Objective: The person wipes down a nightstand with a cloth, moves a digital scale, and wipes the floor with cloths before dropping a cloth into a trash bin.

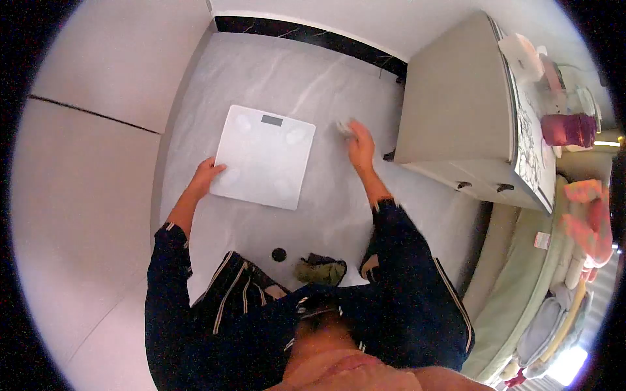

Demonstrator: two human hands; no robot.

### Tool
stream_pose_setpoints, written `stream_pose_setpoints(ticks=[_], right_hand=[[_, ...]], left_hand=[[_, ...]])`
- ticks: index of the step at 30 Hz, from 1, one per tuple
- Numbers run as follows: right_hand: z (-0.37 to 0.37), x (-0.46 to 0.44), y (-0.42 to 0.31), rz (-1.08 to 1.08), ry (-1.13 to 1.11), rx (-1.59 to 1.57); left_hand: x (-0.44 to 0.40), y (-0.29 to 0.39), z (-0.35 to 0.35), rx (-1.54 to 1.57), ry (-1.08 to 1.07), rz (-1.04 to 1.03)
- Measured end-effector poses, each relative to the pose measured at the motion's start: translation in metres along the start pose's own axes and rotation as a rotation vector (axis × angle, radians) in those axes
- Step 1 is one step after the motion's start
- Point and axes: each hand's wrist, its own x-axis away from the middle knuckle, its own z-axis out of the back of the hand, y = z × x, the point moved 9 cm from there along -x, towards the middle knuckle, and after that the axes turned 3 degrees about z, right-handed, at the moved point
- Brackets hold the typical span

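A white square bathroom scale [264,159] with a small grey display lies on the marbled floor. My left hand [207,176] grips its left edge, the thumb on top and the other fingers out of sight at the side. To the right of the scale, my right hand [358,144] is closed around a crumpled whitish cloth or tissue [343,128], blurred, apart from the scale. Near my knees lie a round black disc [279,255] and a dark olive fabric item [321,270], whose kind I cannot make out.
A beige cabinet [450,111] stands on the right, with a jar of dark red liquid [568,130] on top. Tall pale cabinet doors [91,169] line the left. A black skirting [306,39] runs along the back wall. At the lower right is a bed edge [515,287] with clothes.
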Motion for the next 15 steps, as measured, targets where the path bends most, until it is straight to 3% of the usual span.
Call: stream_pose_setpoints(ticks=[5,8,11,15], right_hand=[[-0.083,-0.140,-0.008,0.213,-0.092,0.324],[-0.133,-0.156,-0.017,0.422,-0.325,0.578],[-0.121,-0.140,0.013,0.279,-0.238,0.559],[-0.071,-0.099,0.057,0.016,-0.256,0.619]], left_hand=[[-0.024,-0.012,-0.001,-0.125,0.088,0.001],[-0.036,-0.022,0.009,-0.363,0.147,-0.128],[-0.010,0.000,-0.001,-0.630,0.225,-0.019],[-0.016,0.002,-0.004,-0.961,0.267,-0.221]])
